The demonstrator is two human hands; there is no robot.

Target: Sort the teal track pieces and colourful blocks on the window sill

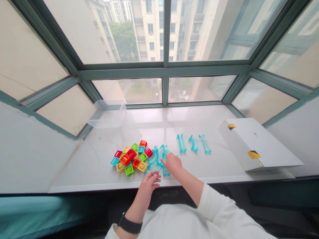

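Observation:
My right hand [172, 162] is over the right side of a small pile of clear blue track pieces [154, 158], its fingers curled on one of them. The grip is partly hidden by the hand itself. My left hand [150, 181] hovers by the front edge of the sill, just below the pile, with its fingers apart and nothing in them. Left of the track pieces lies a heap of colourful square plastic blocks [130, 157] in red, orange, yellow, green and blue. Farther right, a straight track piece [181, 143], a curved one [193, 143] and a wavy one [204, 143] lie apart in a row.
A clear plastic bin [107, 119] stands at the back left of the white sill [84, 169]. At the right is a white box [261, 142] with yellow-and-black tabs. Green-framed windows [164, 70] enclose the sill at the back and sides.

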